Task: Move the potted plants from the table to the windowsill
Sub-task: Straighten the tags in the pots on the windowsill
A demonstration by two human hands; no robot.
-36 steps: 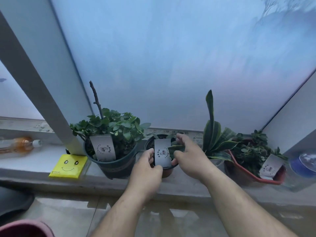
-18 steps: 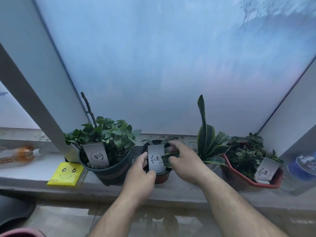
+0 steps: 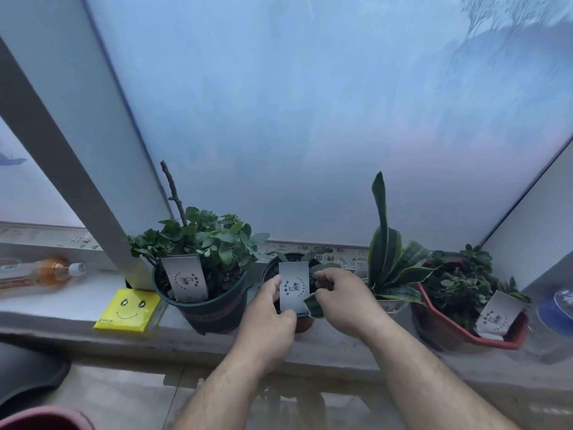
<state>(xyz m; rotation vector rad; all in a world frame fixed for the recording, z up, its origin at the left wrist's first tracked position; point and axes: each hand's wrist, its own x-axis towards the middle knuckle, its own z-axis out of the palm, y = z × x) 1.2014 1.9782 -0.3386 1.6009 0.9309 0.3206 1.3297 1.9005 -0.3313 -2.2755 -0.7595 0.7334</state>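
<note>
A small dark pot (image 3: pixel 273 268) with a white tag (image 3: pixel 293 285) stands on the grey windowsill (image 3: pixel 62 308) in the middle of a row of plants. My left hand (image 3: pixel 269 318) grips the pot's front left side, thumb beside the tag. My right hand (image 3: pixel 344 302) holds its right side and pinches a striped leaf (image 3: pixel 313 306). To the left stands a bushy plant in a dark green pot (image 3: pixel 204 308). To the right are a tall striped-leaf plant (image 3: pixel 384 259) and a red pot (image 3: pixel 449 330) with a leafy plant.
A yellow smiley pad (image 3: pixel 127 310) and a lying orange bottle (image 3: pixel 46 273) are on the sill at left. A clear bottle with blue cap (image 3: pixel 555 318) stands at far right. A grey window post (image 3: pixel 62 169) slants down behind the bushy plant. A pink rim (image 3: pixel 46 418) shows bottom left.
The view has shifted slightly. My right hand has moved from the pot's back rim to its front right, now pinching a striped leaf. The pot stays on the sill.
</note>
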